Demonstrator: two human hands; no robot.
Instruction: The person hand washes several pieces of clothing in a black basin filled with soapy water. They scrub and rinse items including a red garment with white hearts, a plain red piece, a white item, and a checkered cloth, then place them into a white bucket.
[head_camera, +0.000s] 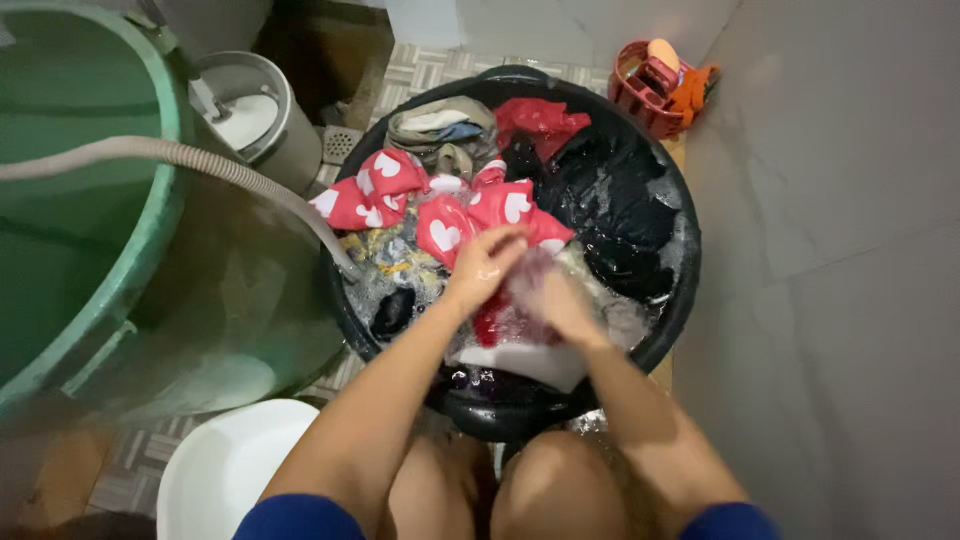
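**Mid-scrub, most of the wash still waiting**

From my seat I see both hands over the black basin (680, 300), working the red heart cloth (450, 225) in suds. My left hand (487, 262) is closed, gripping a fold of that cloth. My right hand (553, 300) is blurred; it presses on the same cloth, but whether it grips I cannot tell.

I judge the wash is well short of done: dark clothes (610, 210), a grey garment (440, 130) and a yellow patterned piece (385, 250) lie heaped in the soapy water. A hose (200, 160) runs into the basin from beside the green tub (120, 200).
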